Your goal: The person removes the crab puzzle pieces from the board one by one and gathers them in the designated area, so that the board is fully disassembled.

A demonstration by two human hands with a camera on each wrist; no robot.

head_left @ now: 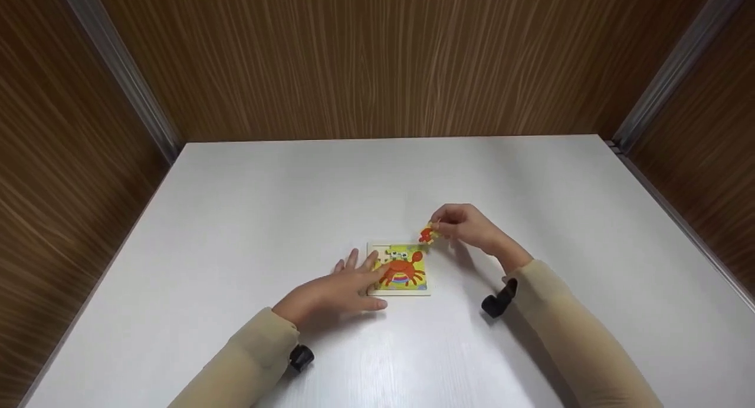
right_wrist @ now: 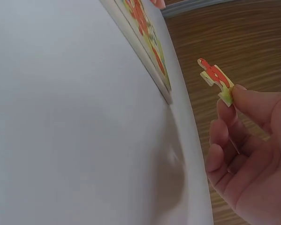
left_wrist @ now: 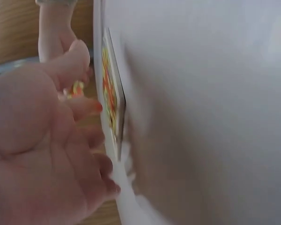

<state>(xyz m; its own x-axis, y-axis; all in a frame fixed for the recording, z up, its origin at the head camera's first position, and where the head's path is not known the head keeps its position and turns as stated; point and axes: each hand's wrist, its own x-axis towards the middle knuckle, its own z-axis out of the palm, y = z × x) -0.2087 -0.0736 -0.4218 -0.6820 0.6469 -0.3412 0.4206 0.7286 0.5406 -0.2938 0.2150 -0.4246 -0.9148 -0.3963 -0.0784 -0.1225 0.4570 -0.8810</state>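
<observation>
A square jigsaw puzzle point(head_left: 404, 278) with a red crab on yellow lies in a pale frame on the table. Its upper left corner shows bare tray where no piece sits. My left hand point(head_left: 348, 287) is spread over the puzzle's left side, fingers loosely extended, holding nothing; it hides part of the picture. Beyond the puzzle's upper right corner, my right hand point(head_left: 466, 225) pinches a red and yellow puzzle piece point(right_wrist: 216, 77) between thumb and index finger. That piece is raised above the table, its knobbed edge pointing away from the fingertips.
The white table point(head_left: 283, 190) is bounded by a wood-grain panel point(head_left: 377, 60) at the back and similar panels at both sides. Black wrist-camera mounts point(head_left: 498, 302) stick out below each beige sleeve point(head_left: 566, 313).
</observation>
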